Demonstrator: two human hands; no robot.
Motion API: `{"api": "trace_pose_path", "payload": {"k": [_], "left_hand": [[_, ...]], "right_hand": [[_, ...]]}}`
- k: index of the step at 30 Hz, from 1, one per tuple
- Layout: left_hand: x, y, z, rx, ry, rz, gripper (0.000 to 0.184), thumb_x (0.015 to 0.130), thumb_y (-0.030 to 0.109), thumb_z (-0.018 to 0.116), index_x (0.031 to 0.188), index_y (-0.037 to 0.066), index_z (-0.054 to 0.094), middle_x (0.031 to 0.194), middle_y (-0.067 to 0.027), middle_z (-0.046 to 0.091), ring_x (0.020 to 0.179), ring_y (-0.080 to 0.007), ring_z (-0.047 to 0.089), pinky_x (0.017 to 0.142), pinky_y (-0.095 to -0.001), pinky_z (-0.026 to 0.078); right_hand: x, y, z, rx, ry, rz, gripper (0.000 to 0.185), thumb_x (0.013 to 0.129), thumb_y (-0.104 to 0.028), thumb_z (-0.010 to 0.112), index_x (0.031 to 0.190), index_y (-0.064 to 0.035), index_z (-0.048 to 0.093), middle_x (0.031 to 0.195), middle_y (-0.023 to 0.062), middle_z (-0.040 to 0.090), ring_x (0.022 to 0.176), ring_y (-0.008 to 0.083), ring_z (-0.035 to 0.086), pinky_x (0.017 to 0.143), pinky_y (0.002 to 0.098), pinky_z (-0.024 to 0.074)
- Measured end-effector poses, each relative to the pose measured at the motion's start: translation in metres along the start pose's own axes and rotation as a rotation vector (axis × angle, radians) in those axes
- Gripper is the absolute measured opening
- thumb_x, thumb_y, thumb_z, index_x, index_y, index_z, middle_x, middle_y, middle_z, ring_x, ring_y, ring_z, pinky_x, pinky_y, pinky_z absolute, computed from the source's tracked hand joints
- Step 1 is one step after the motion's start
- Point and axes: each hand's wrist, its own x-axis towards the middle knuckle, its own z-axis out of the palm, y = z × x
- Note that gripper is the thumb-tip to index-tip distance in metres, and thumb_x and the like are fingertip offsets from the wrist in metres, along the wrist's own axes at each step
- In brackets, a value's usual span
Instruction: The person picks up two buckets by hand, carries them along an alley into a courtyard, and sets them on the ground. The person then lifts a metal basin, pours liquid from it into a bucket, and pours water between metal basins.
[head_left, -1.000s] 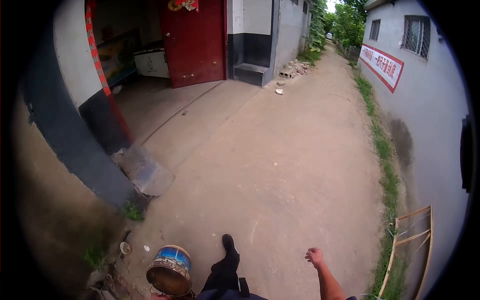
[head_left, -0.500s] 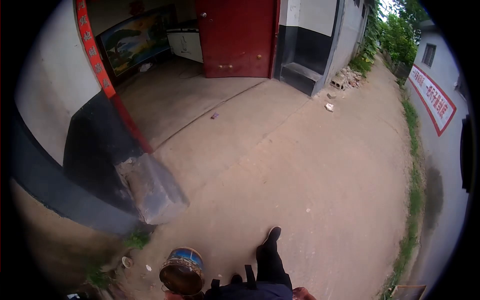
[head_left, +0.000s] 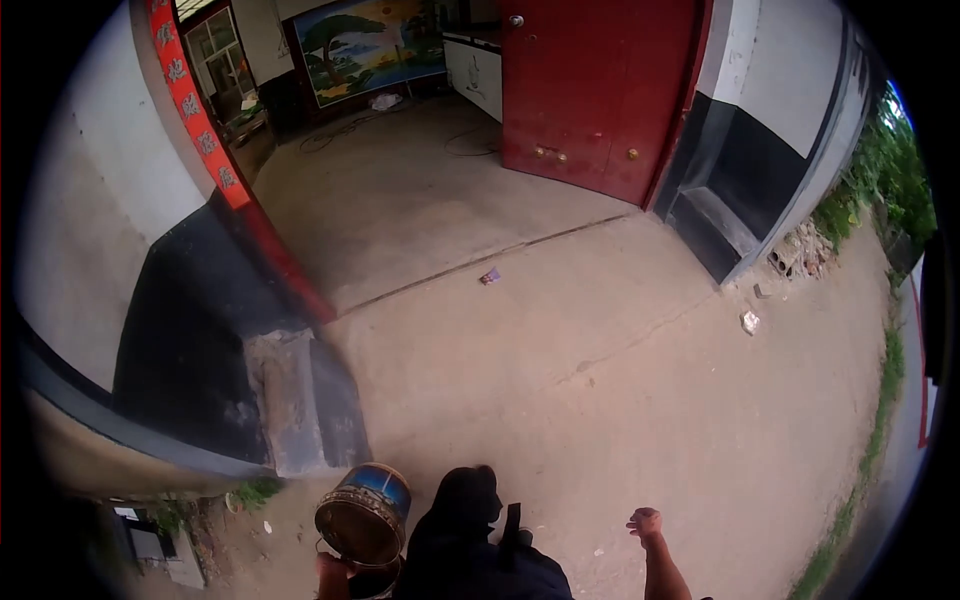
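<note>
My left hand (head_left: pixel 336 568) is closed at the lower left, beside the thin wire handle of a metal bucket (head_left: pixel 365 510). The bucket has a blue band and a rusty, stained rim, and it hangs tilted against a second dark round container (head_left: pixel 376 580) under it. Part of the left hand is hidden by the frame edge and the bucket. My right hand (head_left: pixel 645 523) hangs over the concrete at the lower right, fingers loosely bent, holding nothing.
Ahead lies a doorway with a red metal door (head_left: pixel 605 100) standing open and a worn concrete block (head_left: pixel 300 405) at its left side. A purple scrap (head_left: pixel 489 276) lies by the floor groove. Rubble (head_left: pixel 803 250) is at the right wall; grass (head_left: pixel 865 460) edges the lane.
The view has turned left, so the doorway is now ahead and the lane has slid right. My right hand is out to the side again after dropping low. The bucket stays at my left.
</note>
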Motion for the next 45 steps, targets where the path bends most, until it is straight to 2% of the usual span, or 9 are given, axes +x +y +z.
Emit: {"api": "trace_pose_path", "payload": {"k": [9, 11, 17, 27, 33, 35, 38, 40, 45], "left_hand": [[0.027, -0.097, 0.205, 0.039, -0.126, -0.151, 0.031, 0.074, 0.032, 0.039, 0.097, 0.016, 0.051, 0.106, -0.0038, 0.052, 0.095, -0.0229, 0.049, 0.070, -0.0399, 0.042], [0.029, -0.101, 0.245, 0.103, -0.184, -0.096, 0.030, 0.073, 0.031, 0.040, 0.096, 0.016, 0.051, 0.105, -0.0042, 0.053, 0.092, -0.0228, 0.049, 0.068, -0.0400, 0.042], [-0.073, -0.106, 0.387, 0.061, -0.186, 0.031, 0.029, 0.070, 0.029, 0.043, 0.094, 0.015, 0.051, 0.093, -0.0057, 0.053, 0.075, -0.0214, 0.050, 0.054, -0.0391, 0.038], [-0.112, -0.097, 0.599, -0.198, -0.150, 0.075, 0.019, 0.072, 0.027, 0.035, 0.063, 0.015, 0.047, 0.047, -0.0001, 0.041, 0.036, -0.0182, 0.035, 0.037, -0.0336, 0.026], [-0.164, -0.120, 0.699, -0.074, 0.065, 0.197, 0.021, 0.071, 0.026, 0.036, 0.053, 0.016, 0.041, 0.049, 0.0005, 0.039, 0.043, -0.0173, 0.037, 0.041, -0.0338, 0.027], [-0.177, -0.124, 0.720, -0.005, 0.074, 0.247, 0.019, 0.071, 0.025, 0.037, 0.055, 0.015, 0.041, 0.051, -0.0002, 0.040, 0.045, -0.0176, 0.038, 0.043, -0.0339, 0.028], [-0.198, -0.126, 0.769, 0.132, 0.063, 0.344, 0.017, 0.071, 0.024, 0.039, 0.058, 0.014, 0.042, 0.055, -0.0013, 0.041, 0.049, -0.0180, 0.039, 0.045, -0.0340, 0.029], [-0.210, -0.125, 0.805, 0.254, 0.060, 0.435, 0.016, 0.071, 0.023, 0.040, 0.059, 0.013, 0.043, 0.057, -0.0020, 0.042, 0.051, -0.0183, 0.039, 0.047, -0.0341, 0.029], [-0.211, -0.086, 0.924, 0.500, 0.030, 0.629, 0.014, 0.071, 0.021, 0.043, 0.063, 0.010, 0.044, 0.063, -0.0037, 0.043, 0.056, -0.0191, 0.040, 0.051, -0.0344, 0.031]], "right_hand": [[0.248, -0.102, 0.075, -0.154, -0.563, 0.299, 0.007, 0.077, -0.004, 0.043, 0.079, -0.0022, 0.050, 0.067, 0.0083, 0.053, 0.058, 0.0218, 0.058, 0.043, 0.0305, 0.0444], [0.232, -0.141, 0.089, -0.603, -0.742, -0.250, 0.027, 0.074, -0.014, 0.057, 0.098, -0.0008, 0.052, 0.080, 0.0100, 0.060, 0.060, 0.0213, 0.059, 0.043, 0.0327, 0.0471], [0.208, -0.366, 0.166, -0.043, -0.545, -0.062, 0.029, 0.075, -0.018, 0.053, 0.098, -0.0009, 0.051, 0.076, 0.0084, 0.058, 0.065, 0.0195, 0.059, 0.048, 0.0299, 0.0468], [0.444, -0.453, 0.229, -0.610, -0.746, -0.403, 0.014, 0.077, -0.011, 0.054, 0.090, -0.0055, 0.056, 0.076, 0.0088, 0.058, 0.060, 0.0216, 0.057, 0.047, 0.0359, 0.0492], [0.536, -0.649, 0.298, -0.580, -0.657, -0.029, 0.024, 0.074, -0.009, 0.056, 0.097, -0.0033, 0.052, 0.081, 0.0149, 0.058, 0.066, 0.0304, 0.059, 0.048, 0.0421, 0.0493], [0.605, -0.696, 0.340, -0.683, -0.721, 0.234, 0.015, 0.080, -0.007, 0.035, 0.075, -0.0025, 0.048, 0.065, 0.0114, 0.051, 0.060, 0.0234, 0.057, 0.052, 0.0344, 0.0497], [0.621, -0.797, 0.413, -1.003, -0.629, -0.363, 0.013, 0.079, -0.012, 0.043, 0.077, -0.0045, 0.053, 0.068, 0.0080, 0.058, 0.056, 0.0206, 0.060, 0.042, 0.0302, 0.0469], [0.562, -0.898, 0.473, -0.385, -0.388, 0.050, 0.010, 0.079, -0.012, 0.046, 0.082, -0.0048, 0.052, 0.064, 0.0065, 0.055, 0.052, 0.0186, 0.058, 0.037, 0.0273, 0.0425], [0.594, -0.952, 0.592, -0.476, -0.553, -0.058, 0.010, 0.079, -0.010, 0.046, 0.081, -0.0031, 0.053, 0.068, 0.0079, 0.057, 0.053, 0.0200, 0.058, 0.039, 0.0280, 0.0433]]}}
